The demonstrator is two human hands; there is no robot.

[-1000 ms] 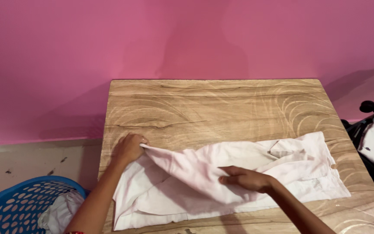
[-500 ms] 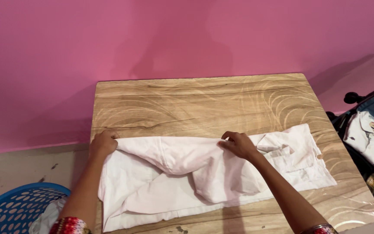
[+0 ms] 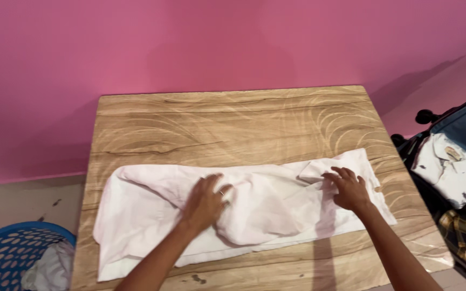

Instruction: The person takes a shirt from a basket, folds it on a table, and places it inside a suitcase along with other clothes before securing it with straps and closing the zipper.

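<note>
A pale pink shirt [image 3: 146, 210] lies folded lengthwise across the near half of a wooden table [image 3: 233, 124]. My left hand [image 3: 206, 200] rests flat on the shirt's middle, fingers spread, pressing the cloth down. Farther right, my right hand [image 3: 348, 187] lies flat with fingers apart on the shirt near its collar end. Neither hand grips anything. A loose bulge of fabric sits between the two hands.
A blue plastic laundry basket [image 3: 6, 253] with a grey-white cloth in it stands on the floor at the lower left. An open dark suitcase [image 3: 459, 167] holding folded clothes lies at the right. A pink wall rises behind the table.
Both hands let go of the shirt's edge after laying it over. The left hand moved right to the shirt's middle, the right hand moved right toward the collar; both now lie flat.
</note>
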